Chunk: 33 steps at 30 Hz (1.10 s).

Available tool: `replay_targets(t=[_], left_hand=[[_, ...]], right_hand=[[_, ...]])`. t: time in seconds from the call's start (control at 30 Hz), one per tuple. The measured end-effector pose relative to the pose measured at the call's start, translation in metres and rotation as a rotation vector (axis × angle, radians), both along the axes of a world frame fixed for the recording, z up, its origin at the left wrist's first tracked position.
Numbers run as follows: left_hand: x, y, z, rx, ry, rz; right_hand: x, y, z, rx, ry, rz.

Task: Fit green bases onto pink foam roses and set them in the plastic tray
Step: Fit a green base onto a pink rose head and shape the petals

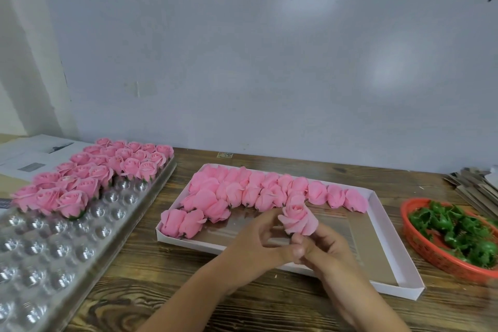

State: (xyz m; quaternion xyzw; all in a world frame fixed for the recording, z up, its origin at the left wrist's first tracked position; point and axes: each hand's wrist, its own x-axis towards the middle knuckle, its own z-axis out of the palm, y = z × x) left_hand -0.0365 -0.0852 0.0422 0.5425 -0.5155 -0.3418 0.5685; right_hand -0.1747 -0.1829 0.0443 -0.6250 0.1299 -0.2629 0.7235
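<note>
Above the pink box (388, 226), both hands' grips, left (256, 240) and right (323, 248), clamped on one pink rose (297, 219).

Soft, even light; pale glare patches on the wall (296, 3), glinting plastic tray (35, 245), blurred, bowed edges.

2 hands (258, 245), 1 basket (420, 248), 2 trays (398, 272)

Bare wooden table (167, 224) runs as a lane between the plastic tray (80, 250) on the left and the shallow pink box (390, 250). The tray's near cups lie open; seated roses (89, 175) block its far part. Loose roses (269, 191) crowd the box's far side, its near floor bare. The red basket (420, 245) bounds the right.
</note>
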Motion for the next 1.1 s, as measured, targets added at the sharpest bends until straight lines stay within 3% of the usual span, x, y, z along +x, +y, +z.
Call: replay_targets(t=[0.33,0.67,0.87,1.1], left_hand=[[0.003,0.000,0.002,-0.014,0.005,0.153],[0.002,-0.002,-0.003,0.055,0.074,0.224],[0.005,-0.001,-0.002,-0.027,0.054,0.264],[0.011,0.003,0.003,-0.055,0.067,0.248]], right_hand=[[0.007,-0.001,-0.007,-0.226,0.024,-0.192],[0.009,-0.001,-0.010,-0.266,0.007,-0.248],[0.009,-0.001,-0.010,-0.310,0.016,-0.241],[0.011,-0.001,-0.014,-0.206,0.053,-0.256]])
